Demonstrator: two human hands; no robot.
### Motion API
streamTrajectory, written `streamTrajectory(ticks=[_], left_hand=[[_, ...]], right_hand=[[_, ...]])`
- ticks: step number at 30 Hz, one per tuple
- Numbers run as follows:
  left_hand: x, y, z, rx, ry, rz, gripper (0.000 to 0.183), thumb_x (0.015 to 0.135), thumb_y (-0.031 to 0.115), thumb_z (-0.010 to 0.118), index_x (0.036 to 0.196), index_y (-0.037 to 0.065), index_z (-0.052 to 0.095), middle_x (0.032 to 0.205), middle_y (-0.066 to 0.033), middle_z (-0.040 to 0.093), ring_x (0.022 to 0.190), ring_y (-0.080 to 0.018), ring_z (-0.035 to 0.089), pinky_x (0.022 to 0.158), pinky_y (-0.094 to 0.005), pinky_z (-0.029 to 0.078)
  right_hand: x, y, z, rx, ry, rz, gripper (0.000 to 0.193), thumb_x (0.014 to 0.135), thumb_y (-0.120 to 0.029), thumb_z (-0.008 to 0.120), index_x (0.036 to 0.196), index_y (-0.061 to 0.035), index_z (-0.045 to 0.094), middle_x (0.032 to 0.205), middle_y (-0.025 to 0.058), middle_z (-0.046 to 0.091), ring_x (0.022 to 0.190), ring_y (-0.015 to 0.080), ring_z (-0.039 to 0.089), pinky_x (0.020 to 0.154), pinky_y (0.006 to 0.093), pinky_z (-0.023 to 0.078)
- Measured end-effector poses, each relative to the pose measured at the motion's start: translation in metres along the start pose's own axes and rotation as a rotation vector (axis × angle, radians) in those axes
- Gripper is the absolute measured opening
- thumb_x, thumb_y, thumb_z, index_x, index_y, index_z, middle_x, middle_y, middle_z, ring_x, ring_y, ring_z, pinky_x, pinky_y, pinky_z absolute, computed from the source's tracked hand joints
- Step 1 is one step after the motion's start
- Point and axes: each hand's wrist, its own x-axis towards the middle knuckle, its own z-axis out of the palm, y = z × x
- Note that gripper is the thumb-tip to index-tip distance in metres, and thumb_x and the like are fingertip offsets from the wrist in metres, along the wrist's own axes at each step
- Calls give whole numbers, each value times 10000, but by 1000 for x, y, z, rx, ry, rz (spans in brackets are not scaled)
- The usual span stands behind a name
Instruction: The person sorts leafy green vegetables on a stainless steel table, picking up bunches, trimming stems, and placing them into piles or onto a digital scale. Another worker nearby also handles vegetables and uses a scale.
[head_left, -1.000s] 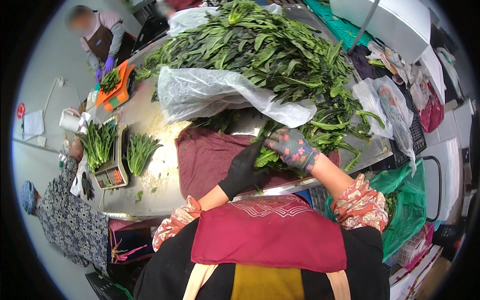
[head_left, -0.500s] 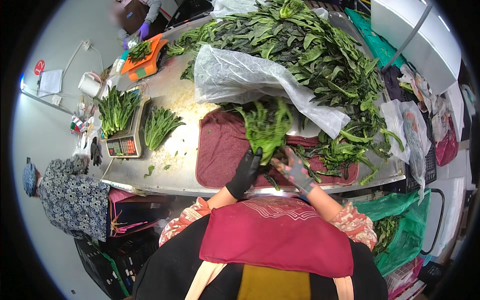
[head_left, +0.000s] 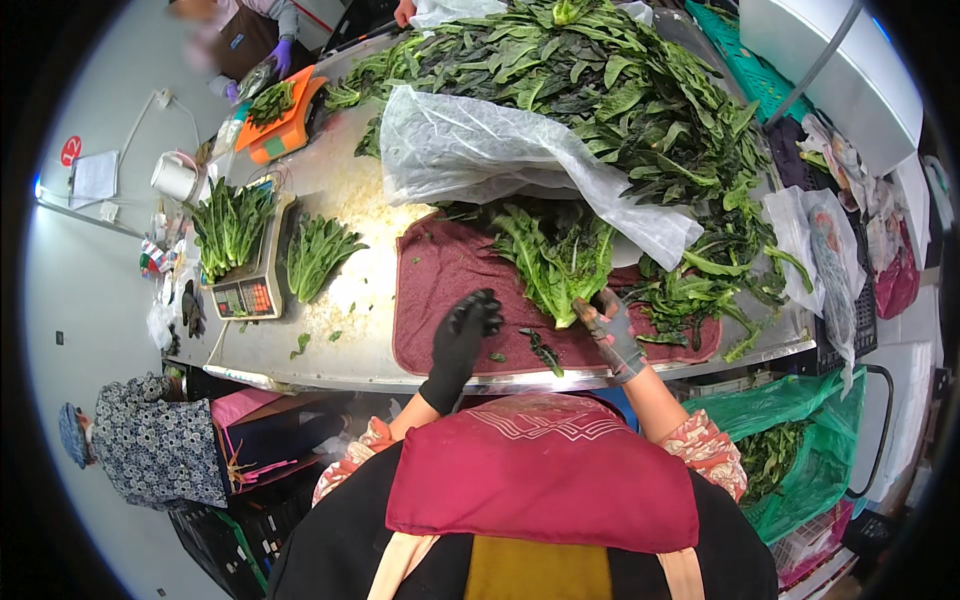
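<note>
A bunch of long-leaved leafy greens (head_left: 553, 262), with pale stem ends toward me, lies over the maroon cloth (head_left: 440, 265). My right hand (head_left: 614, 338), in a grey and pink glove, grips it by the stem ends at their right side. My left hand (head_left: 460, 342), in a black glove, is off the bunch to the left, above the cloth, fingers loosely bent and holding nothing visible. A dark loose leaf (head_left: 541, 350) lies on the cloth between my hands. Beyond, a white translucent sheet (head_left: 480, 150) partly covers a big heap of leafy greens (head_left: 600, 85).
Left on the metal table (head_left: 350, 345) are a scale (head_left: 250, 300) loaded with greens and another bunch (head_left: 318, 258). An orange scale (head_left: 285, 125) stands farther back, near a person in purple gloves (head_left: 281, 55). A green bag (head_left: 800, 470) hangs at right; someone in patterned clothing (head_left: 160, 440) is at left.
My left hand has let go of the stem ends and drawn back left. The bunch has shifted right and settled, with my right hand still at its stems.
</note>
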Motion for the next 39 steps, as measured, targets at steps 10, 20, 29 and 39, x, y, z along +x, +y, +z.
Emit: streamTrajectory(ticks=[10, 20, 29, 39], left_hand=[[-11, -2, 24, 877, -377, 898, 434, 721, -40, 496, 1153, -2, 496, 917, -151, 592, 868, -334, 553, 761, -444, 412], [-14, -10, 52, -128, -204, -87, 223, 848, 71, 506, 1052, -18, 507, 959, -72, 586, 835, -130, 553, 755, -265, 446], [-22, -4, 44, 433, -288, 524, 323, 822, -37, 439, 1138, 2, 490, 984, -170, 558, 841, -312, 545, 730, -351, 428], [-13, -25, 32, -1015, -391, -352, 372, 936, 293, 379, 1206, 42, 430, 1204, -110, 480, 1101, -231, 459, 985, -377, 350]], right_hand=[[-11, 2, 19, -519, -96, -48, 548, 801, -178, 595, 1235, 42, 341, 1054, 199, 516, 905, 256, 556, 753, 271, 474], [-14, -25, 22, -699, 15, -106, 390, 785, -250, 632, 1031, 22, 501, 959, 163, 575, 825, 264, 600, 674, 340, 482], [-37, -32, 55, -791, 57, -451, 421, 810, -275, 596, 1110, -10, 467, 911, 106, 574, 736, 196, 574, 610, 295, 475], [-45, -28, 74, -1028, -74, -439, 256, 818, -127, 580, 1044, -13, 541, 787, 139, 609, 700, 235, 614, 625, 303, 488]])
